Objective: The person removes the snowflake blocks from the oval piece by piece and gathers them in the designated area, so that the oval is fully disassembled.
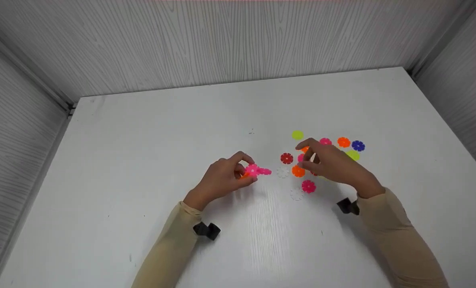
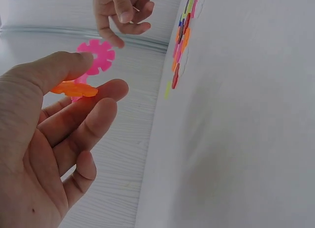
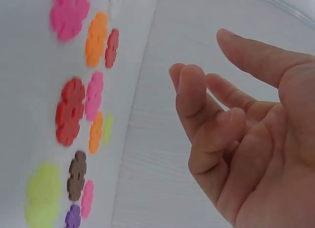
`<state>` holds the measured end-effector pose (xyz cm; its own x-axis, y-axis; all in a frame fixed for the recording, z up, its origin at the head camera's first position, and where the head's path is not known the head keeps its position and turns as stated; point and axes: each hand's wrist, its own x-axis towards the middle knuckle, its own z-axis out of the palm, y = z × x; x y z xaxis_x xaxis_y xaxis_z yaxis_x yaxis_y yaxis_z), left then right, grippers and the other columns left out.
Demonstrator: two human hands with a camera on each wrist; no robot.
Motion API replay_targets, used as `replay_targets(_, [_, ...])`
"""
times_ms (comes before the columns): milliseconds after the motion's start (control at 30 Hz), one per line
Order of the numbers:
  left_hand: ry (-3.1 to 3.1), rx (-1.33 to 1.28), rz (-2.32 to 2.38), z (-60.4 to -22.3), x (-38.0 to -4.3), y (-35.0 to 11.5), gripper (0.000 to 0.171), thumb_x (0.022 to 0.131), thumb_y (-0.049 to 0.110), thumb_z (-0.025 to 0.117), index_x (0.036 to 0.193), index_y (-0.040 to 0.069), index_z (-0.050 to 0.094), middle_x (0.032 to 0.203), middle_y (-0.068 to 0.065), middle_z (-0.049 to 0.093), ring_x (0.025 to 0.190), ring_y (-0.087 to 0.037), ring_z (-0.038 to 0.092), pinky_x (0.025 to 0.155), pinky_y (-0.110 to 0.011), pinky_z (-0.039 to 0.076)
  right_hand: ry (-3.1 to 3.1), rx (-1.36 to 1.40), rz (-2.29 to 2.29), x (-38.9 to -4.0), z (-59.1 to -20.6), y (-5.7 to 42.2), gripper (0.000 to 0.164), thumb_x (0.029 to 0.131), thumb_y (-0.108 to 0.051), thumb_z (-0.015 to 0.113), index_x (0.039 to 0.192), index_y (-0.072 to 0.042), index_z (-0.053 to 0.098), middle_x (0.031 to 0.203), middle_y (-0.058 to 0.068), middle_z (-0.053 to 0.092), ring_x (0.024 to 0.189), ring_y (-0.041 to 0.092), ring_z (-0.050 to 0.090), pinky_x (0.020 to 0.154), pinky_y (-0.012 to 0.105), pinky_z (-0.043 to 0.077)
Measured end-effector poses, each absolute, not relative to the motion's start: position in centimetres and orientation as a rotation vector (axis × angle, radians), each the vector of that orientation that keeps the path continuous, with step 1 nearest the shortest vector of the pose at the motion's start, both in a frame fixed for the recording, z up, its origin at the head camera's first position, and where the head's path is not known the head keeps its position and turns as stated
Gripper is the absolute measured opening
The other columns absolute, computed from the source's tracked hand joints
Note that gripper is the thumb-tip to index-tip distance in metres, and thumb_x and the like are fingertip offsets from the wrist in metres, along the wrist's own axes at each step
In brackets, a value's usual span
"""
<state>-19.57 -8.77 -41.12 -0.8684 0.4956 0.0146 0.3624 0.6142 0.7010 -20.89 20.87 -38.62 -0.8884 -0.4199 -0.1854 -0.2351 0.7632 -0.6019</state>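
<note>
My left hand (image 1: 221,178) pinches a small cluster of joined snowflake discs between thumb and fingers, above the white table. One pink disc (image 2: 101,56) of the cluster stands out past the thumb, and an orange disc (image 2: 74,88) lies edge-on between thumb and fingers. My right hand (image 1: 334,164) hovers over loose notched discs with its fingers loosely bent and nothing between them, as the right wrist view shows. Below it lie a red disc (image 3: 70,112), a brown disc (image 3: 77,175) and an orange disc (image 1: 298,171), among others; the hand hides part of the group in the head view.
A yellow-green disc (image 1: 297,135) lies at the far side of the group, a blue disc (image 1: 358,145) at its right. Nearer lie a pink disc (image 1: 309,186) and a clear disc (image 1: 296,195). Wood-grain panels (image 1: 222,44) stand behind and beside the table (image 1: 114,192).
</note>
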Motion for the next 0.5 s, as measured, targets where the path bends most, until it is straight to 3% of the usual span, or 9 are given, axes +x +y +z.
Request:
replay_targets(200, [2.686, 0.735, 1.075, -41.3, -19.3, -8.1, 0.035, 0.085, 0.031, 0.072, 0.113, 0.017, 0.056, 0.074, 0.0, 0.066, 0.061, -0.01, 0.049, 0.062, -0.025, 0.042, 2.634, -0.606, -0.911, -19.6, -38.4, 18.8, 0.041, 0.092, -0.021, 0.066, 0.128, -0.015, 0.048, 0.1, 0.005, 0.068, 0.077, 0.019, 0.063, 0.067, 0.029, 0.05])
replay_targets(500, [2.719, 0.789, 1.089, -41.6, -18.9, -7.2, 0.033, 0.082, 0.03, 0.074, 0.108, 0.015, 0.063, 0.088, 0.0, 0.062, 0.082, -0.014, 0.051, 0.068, -0.025, 0.043, 2.632, -0.753, -0.871, -18.7, -38.4, 17.4, 0.041, 0.089, -0.021, 0.07, 0.124, -0.009, 0.053, 0.1, 0.004, 0.07, 0.083, 0.017, 0.065, 0.068, 0.026, 0.052])
